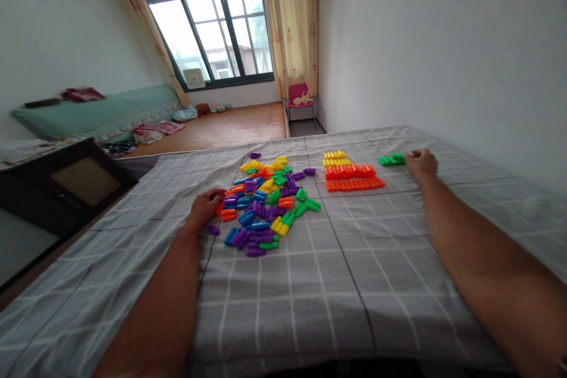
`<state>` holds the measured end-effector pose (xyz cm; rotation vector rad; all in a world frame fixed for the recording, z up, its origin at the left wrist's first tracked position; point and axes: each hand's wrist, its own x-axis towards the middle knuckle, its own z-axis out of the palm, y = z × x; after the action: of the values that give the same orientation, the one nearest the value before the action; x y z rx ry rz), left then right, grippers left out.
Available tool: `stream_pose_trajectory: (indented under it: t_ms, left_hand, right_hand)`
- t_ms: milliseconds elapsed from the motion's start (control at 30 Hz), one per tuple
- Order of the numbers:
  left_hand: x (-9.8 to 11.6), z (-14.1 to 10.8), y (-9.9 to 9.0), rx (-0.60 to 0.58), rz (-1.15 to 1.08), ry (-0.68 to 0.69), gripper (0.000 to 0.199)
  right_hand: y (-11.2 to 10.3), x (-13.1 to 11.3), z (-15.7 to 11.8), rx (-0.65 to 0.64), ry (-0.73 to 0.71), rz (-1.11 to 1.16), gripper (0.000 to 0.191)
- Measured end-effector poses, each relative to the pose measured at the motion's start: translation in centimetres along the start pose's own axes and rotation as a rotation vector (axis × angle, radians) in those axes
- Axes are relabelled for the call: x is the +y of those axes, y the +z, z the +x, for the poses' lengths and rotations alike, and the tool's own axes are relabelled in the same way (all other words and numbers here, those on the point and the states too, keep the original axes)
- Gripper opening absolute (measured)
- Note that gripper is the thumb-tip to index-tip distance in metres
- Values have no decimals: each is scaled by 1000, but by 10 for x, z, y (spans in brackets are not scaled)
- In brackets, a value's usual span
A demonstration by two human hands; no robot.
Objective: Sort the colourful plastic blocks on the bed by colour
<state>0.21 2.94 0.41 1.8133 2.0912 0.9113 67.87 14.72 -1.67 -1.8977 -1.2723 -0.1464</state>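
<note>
A mixed heap of small plastic tubes (261, 201) in blue, purple, green, orange and yellow lies on the grey checked cloth (310, 283). At the heap's left edge is my left hand (207, 205), fingers bent and close together beside an orange tube (219, 208); whether they grip anything is hard to make out. Over on the right, my right hand (423, 163) pinches at the end of a short green row of tubes (392, 159). Between the hands, orange rows (354, 178) and shorter yellow rows (335, 158) lie side by side.
Beyond the cloth stands a bed with a brown mat (234, 124) and folded clothes (155, 131). A dark cabinet (66, 186) is at the left. A pink chair (300, 96) stands by the curtain, and a white wall (443, 47) runs along the right.
</note>
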Motion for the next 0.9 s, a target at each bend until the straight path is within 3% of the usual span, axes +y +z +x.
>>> stream_pose_trajectory:
  t_ms: [67, 200, 333, 467, 667, 900]
  left_hand:
    - [0, 0, 0, 1, -7, 0, 38]
    - [2, 0, 0, 6, 9, 29, 36]
    - [2, -1, 1, 9, 22, 24, 36]
    - [0, -1, 4, 19, 47, 37, 35]
    - [1, -1, 7, 22, 57, 39, 33]
    - [6, -4, 7, 24, 44, 20, 34]
  right_hand:
    - [-4, -13, -1, 65, -14, 29, 25]
    - [-7, -58, -12, 69, -236, 128, 25]
    - [-6, -115, -44, -117, -457, 242, 26]
    - [-9, -163, -92, -349, -683, 333, 27]
    - [-2, -222, -156, -655, -857, 414, 24]
    - [39, -310, -177, -674, -1157, 233, 35]
